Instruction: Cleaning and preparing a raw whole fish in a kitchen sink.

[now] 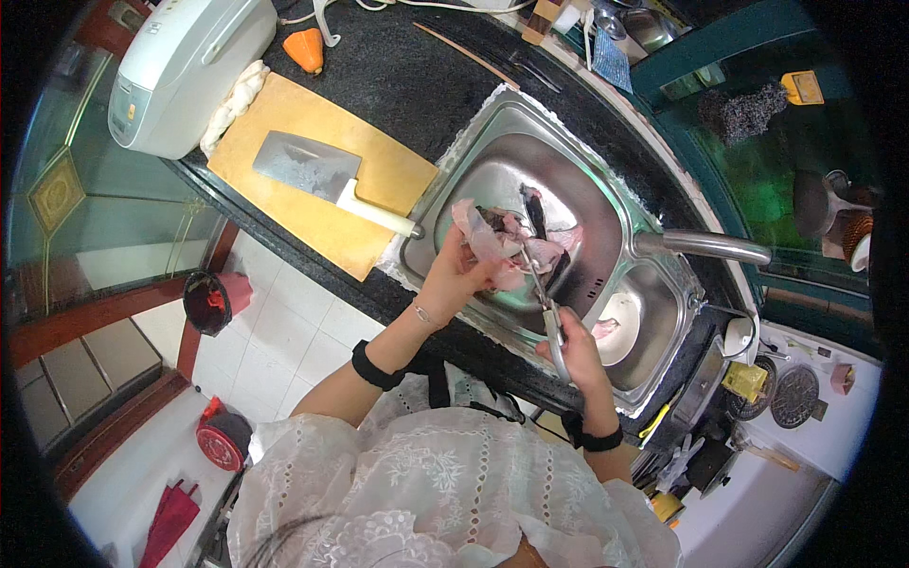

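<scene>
My left hand (449, 284) grips a piece of raw pale-pink flesh (490, 238) with dark patches, apparently fish, above the large sink basin (600, 213). In my right hand (581, 351) is a pair of scissors (555, 334), its metal blades pointing up into the flesh. Whether the blades are apart cannot be seen. A dark strip with a pinkish end (534, 213) lies on the basin floor beyond the flesh. To the right, the smaller basin holds a white dish (626, 323) with a pinkish scrap in it.
A cleaver (309, 163) rests on a yellow cutting board (284, 113) left of the sink, its white handle reaching the sink rim. The rice cooker (188, 64) stands behind the board. A faucet (703, 245) extends at the right; an orange pepper-like vegetable (304, 51) sits farther back.
</scene>
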`<act>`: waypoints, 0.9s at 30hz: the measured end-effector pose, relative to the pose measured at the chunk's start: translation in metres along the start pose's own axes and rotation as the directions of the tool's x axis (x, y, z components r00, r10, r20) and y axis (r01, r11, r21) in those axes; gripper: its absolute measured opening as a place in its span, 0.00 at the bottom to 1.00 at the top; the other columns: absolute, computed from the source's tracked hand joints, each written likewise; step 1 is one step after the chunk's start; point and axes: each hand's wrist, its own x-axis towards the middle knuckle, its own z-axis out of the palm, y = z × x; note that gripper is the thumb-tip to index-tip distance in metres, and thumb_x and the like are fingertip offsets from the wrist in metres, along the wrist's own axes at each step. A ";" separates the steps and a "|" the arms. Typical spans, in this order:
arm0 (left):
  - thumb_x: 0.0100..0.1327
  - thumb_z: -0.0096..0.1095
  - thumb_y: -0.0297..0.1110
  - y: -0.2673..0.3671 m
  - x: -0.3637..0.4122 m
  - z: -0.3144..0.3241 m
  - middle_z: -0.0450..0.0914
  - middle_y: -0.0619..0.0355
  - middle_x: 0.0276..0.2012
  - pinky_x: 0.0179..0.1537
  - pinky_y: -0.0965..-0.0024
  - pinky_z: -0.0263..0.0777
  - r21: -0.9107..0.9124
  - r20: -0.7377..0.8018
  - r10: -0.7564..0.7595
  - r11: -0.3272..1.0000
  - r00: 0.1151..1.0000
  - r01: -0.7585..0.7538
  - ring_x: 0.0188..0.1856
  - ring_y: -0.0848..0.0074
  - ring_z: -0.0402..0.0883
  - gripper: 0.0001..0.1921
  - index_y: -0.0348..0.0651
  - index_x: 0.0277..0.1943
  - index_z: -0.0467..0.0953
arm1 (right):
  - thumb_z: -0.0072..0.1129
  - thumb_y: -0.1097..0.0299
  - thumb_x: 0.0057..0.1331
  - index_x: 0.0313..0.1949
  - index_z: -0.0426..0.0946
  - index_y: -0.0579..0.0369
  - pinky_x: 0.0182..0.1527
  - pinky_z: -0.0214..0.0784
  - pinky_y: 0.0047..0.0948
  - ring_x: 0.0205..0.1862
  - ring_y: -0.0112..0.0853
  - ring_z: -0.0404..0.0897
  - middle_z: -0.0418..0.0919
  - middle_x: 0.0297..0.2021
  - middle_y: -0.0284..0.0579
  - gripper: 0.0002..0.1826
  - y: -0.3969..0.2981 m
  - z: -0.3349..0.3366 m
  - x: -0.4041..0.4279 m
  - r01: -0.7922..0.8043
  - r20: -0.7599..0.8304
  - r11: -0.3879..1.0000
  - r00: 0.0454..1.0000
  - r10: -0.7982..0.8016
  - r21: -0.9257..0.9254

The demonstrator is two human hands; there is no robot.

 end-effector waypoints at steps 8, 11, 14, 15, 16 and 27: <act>0.52 0.60 0.16 -0.004 0.003 0.007 0.68 0.55 0.48 0.49 0.70 0.69 0.025 0.023 0.134 0.991 0.991 -0.135 0.49 0.72 0.72 0.37 0.44 0.62 0.48 | 0.73 0.52 0.33 0.28 0.67 0.59 0.29 0.66 0.38 0.28 0.44 0.74 0.70 0.26 0.44 0.30 -0.018 -0.019 -0.001 0.077 -0.127 0.967 0.986 -0.110 -0.244; 0.50 0.59 0.15 -0.007 0.003 0.008 0.67 0.53 0.49 0.49 0.70 0.70 0.102 0.016 0.120 0.987 0.993 -0.121 0.49 0.72 0.72 0.38 0.44 0.62 0.47 | 0.74 0.49 0.31 0.27 0.68 0.58 0.28 0.67 0.37 0.27 0.42 0.74 0.70 0.25 0.43 0.31 -0.023 -0.020 -0.001 0.055 -0.172 0.946 0.978 -0.115 -0.321; 0.50 0.59 0.14 -0.006 0.002 0.011 0.67 0.52 0.49 0.48 0.71 0.70 0.166 0.025 0.122 0.978 0.992 -0.124 0.49 0.72 0.72 0.39 0.44 0.62 0.46 | 0.73 0.46 0.30 0.25 0.68 0.59 0.28 0.67 0.36 0.25 0.42 0.75 0.71 0.23 0.43 0.33 -0.026 -0.021 -0.002 0.023 -0.210 0.923 0.971 -0.112 -0.383; 0.49 0.59 0.14 -0.006 0.001 0.012 0.67 0.52 0.49 0.48 0.71 0.70 0.186 0.032 0.120 0.975 0.992 -0.124 0.48 0.72 0.72 0.40 0.44 0.62 0.45 | 0.73 0.46 0.30 0.25 0.68 0.59 0.28 0.67 0.36 0.25 0.42 0.75 0.71 0.23 0.43 0.33 -0.027 -0.022 -0.003 0.021 -0.212 0.923 0.971 -0.110 -0.383; 0.49 0.59 0.14 -0.007 0.001 0.012 0.67 0.52 0.49 0.48 0.71 0.70 0.186 0.034 0.119 0.975 0.992 -0.123 0.48 0.72 0.72 0.40 0.44 0.62 0.45 | 0.73 0.46 0.30 0.24 0.69 0.60 0.28 0.67 0.36 0.25 0.42 0.75 0.71 0.23 0.43 0.33 -0.027 -0.024 -0.003 0.019 -0.200 0.922 0.974 -0.104 -0.387; 0.49 0.61 0.14 -0.012 0.004 0.009 0.67 0.51 0.48 0.47 0.70 0.72 0.089 0.024 0.110 0.990 0.994 -0.112 0.46 0.71 0.74 0.39 0.46 0.60 0.48 | 0.71 0.51 0.38 0.22 0.69 0.64 0.27 0.66 0.37 0.24 0.45 0.74 0.71 0.21 0.48 0.28 -0.026 -0.027 -0.004 -0.018 -0.122 0.949 0.992 -0.022 -0.315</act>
